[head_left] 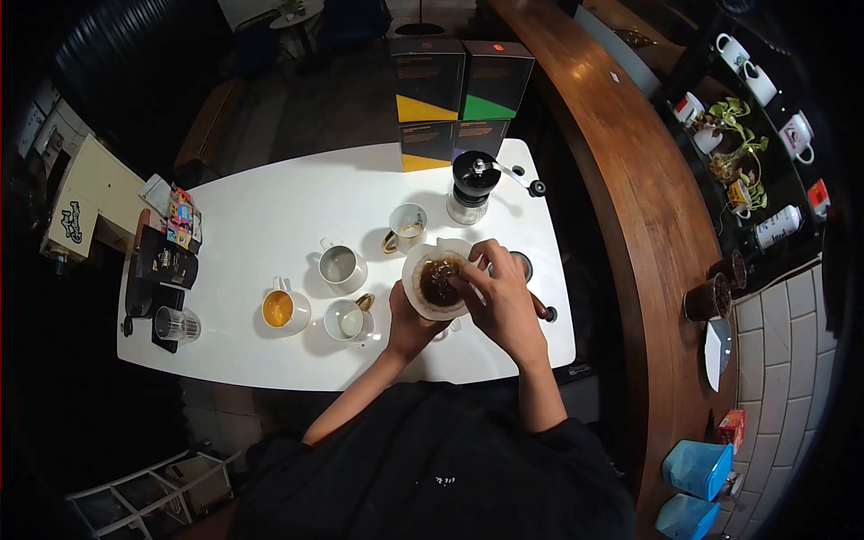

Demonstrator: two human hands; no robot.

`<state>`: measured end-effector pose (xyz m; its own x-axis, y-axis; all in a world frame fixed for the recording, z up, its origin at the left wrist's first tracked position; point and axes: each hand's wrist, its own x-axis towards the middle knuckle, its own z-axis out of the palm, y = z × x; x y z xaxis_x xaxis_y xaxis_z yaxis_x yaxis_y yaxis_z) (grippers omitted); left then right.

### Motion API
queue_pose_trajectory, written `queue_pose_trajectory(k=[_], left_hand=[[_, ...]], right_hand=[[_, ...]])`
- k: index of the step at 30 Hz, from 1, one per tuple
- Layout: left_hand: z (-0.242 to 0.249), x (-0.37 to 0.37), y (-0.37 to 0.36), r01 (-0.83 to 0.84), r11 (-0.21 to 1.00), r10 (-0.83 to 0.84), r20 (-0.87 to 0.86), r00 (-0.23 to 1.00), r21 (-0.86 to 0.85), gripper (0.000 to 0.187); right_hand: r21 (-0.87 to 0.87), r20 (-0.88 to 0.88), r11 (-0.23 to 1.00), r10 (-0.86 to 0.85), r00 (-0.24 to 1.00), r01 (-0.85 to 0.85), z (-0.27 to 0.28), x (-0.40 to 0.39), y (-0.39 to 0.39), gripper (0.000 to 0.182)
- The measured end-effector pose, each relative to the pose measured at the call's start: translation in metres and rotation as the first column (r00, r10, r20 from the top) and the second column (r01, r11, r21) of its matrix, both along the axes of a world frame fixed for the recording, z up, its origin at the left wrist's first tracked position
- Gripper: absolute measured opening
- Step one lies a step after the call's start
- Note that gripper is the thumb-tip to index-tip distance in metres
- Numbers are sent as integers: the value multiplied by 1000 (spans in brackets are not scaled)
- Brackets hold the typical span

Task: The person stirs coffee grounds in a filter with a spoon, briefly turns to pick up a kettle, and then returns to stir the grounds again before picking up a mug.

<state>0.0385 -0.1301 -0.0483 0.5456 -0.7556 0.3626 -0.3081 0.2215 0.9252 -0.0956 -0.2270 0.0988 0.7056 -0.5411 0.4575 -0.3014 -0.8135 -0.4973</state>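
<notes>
A white dripper with a pale paper filter holds dark brown coffee. My left hand is wrapped round its lower left side. At its right rim is my right hand, with bent fingers reaching over the coffee; whether they pinch anything is too small to tell. Just beyond the dripper stands a mug with a gold handle. To the left are a grey-white mug, another gold-handled mug and a mug with an orange inside.
Behind the dripper stand a hand grinder and stacked black boxes. A clear ribbed glass and dark pouches sit at the white table's left end. A wooden counter runs along the right.
</notes>
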Motion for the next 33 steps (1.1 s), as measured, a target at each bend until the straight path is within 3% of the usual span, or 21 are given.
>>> queue_pose_trajectory(k=[2, 6, 8, 11, 14, 18, 21, 23, 26, 30, 33], left_hand=[[11, 1, -2, 77, 997, -77, -136, 988, -7, 66], [11, 0, -2, 24, 999, -26, -41, 999, -31, 63], [8, -1, -3, -25, 997, 26, 7, 1000, -73, 61], [17, 0, -5, 48, 997, -55, -117, 992, -64, 63], [11, 2, -2, 20, 999, -21, -29, 999, -42, 63], [7, 1, -4, 48, 997, -55, -109, 992, -63, 63], [3, 2, -3, 54, 998, -57, -95, 994, -41, 65], [-3, 2, -1, -11, 999, 12, 31, 999, -42, 67], [-6, 3, -3, 55, 998, -57, -72, 996, -26, 69], [4, 1, -3, 60, 998, -63, -99, 993, -37, 65], [11, -1, -2, 16, 998, -18, -35, 999, -53, 62]], right_hand=[[49, 13, 993, 104, 994, -105, -1, -1, -1, 14], [52, 59, 998, 42, 997, -45, 0, -1, 0, 13], [16, -7, 1000, 26, 1000, -25, 2, -2, 1, 13], [121, 90, 986, 108, 990, -118, 0, -1, 1, 13], [52, 62, 999, 7, 998, -10, 1, 0, 2, 13], [32, -23, 997, 69, 997, -68, 5, -2, 2, 14], [131, 93, 983, 120, 988, -131, 3, -1, 1, 14], [37, 40, 999, 9, 999, -11, 4, -1, 2, 13], [55, 21, 992, 116, 993, -117, 1, -3, 0, 13], [82, 71, 991, 97, 993, -103, 5, -2, 2, 14], [18, 1, 999, 41, 999, -41, 4, -2, 1, 14]])
